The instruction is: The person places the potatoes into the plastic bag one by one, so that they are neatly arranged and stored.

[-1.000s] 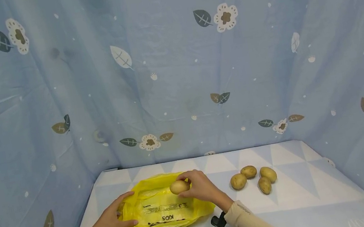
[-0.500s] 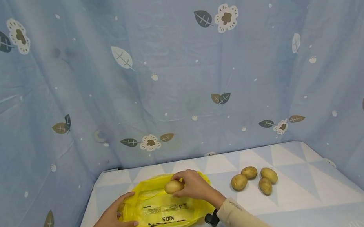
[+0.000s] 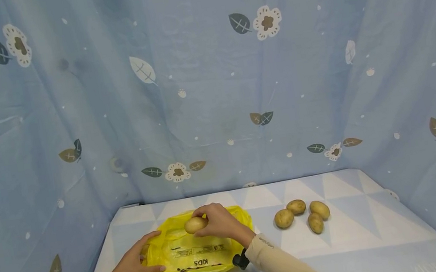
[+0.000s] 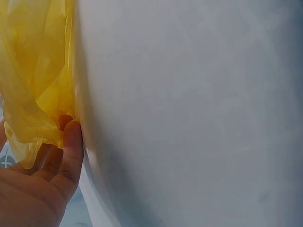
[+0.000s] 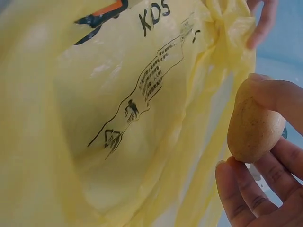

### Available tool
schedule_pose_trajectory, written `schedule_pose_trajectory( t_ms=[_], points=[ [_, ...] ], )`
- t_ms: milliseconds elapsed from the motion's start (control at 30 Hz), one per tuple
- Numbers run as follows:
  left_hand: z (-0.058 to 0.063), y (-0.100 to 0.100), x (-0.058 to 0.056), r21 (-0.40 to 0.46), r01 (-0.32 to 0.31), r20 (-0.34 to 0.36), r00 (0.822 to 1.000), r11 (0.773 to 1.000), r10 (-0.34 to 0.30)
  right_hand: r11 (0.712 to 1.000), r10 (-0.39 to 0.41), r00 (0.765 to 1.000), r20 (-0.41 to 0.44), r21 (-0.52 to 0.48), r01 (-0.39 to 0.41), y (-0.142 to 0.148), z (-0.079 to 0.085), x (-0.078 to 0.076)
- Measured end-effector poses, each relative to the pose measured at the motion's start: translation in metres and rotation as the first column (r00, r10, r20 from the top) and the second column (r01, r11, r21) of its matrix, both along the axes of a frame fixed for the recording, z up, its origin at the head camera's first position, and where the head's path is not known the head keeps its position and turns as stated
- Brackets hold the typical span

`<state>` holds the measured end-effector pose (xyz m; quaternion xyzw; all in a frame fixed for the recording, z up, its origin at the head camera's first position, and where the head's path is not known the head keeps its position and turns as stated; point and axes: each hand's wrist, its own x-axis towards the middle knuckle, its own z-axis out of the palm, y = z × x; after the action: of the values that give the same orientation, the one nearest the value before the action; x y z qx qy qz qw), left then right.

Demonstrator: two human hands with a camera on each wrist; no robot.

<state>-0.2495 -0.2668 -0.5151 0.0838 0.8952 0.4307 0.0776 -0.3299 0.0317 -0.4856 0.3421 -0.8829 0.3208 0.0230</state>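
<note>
A yellow plastic bag (image 3: pixel 196 253) with black "KIDS" print lies spread with its mouth open on the left of the table. My left hand (image 3: pixel 129 268) holds its left end, thumb and fingers apart at the edge; in the left wrist view, fingers (image 4: pixel 71 153) curl at the bunched plastic. My right hand (image 3: pixel 220 223) pinches a potato (image 3: pixel 195 225) between thumb and fingertips, over the far part of the bag's mouth. The right wrist view shows this potato (image 5: pixel 255 124) up close beside the bag's wall.
Several potatoes lie grouped right of the bag, among them a front left potato (image 3: pixel 284 218) and a front right potato (image 3: pixel 315 223). The table (image 3: pixel 368 221) wears a pale triangle-patterned cover. A blue printed curtain (image 3: pixel 210 85) encloses the back and sides.
My right hand has carried the potato leftward across the bag's mouth. My left hand stays at the bag's left end, and the grouped potatoes have not moved.
</note>
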Motion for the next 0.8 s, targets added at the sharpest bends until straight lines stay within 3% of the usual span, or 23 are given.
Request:
schedule_pose_trajectory(
  t_ms=[367, 800],
  points=[
    [0.001, 0.002, 0.003, 0.007, 0.020, 0.007, 1.000, 1.000, -0.020, 0.999, 0.023, 0.999, 0.029, 0.025, -0.024, -0.014, -0.001, -0.002],
    [0.003, 0.000, 0.002, 0.003, 0.003, 0.008, 1.000, 1.000, -0.003, 0.997, 0.039, 0.999, 0.023, 0.067, -0.041, -0.016, 0.020, -0.005]
  ],
)
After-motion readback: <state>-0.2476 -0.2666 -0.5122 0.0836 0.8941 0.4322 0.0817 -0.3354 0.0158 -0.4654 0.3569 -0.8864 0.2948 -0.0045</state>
